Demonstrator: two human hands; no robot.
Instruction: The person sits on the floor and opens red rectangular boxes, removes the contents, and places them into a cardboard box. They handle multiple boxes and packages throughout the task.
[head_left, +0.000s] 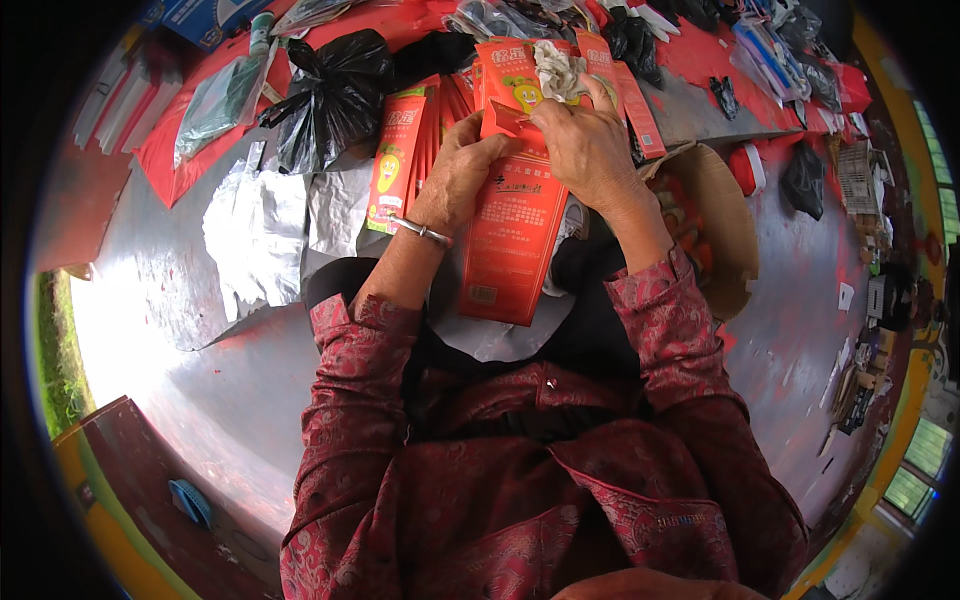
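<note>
Above my lap I hold a flat red printed paper packet (514, 247), its back bearing writing and a barcode. My left hand (466, 169) grips its upper left edge, thumb near the folded flap (506, 116) at the top. The fingers of my right hand (589, 146) are at the flap's right side, and its index finger points up. Just beyond lie more red packets with a cartoon figure (510, 67), and a crumpled whitish wad (556, 69) rests on them. A row of similar packets (397, 150) leans to the left of my left hand.
A tied black plastic bag (334, 97) stands beyond the packet row. Close to my right arm is an open cardboard box (735, 225) with things inside. White plastic sheeting (259, 232) lies on the floor at left. Bagged goods (772, 60) cover the far right.
</note>
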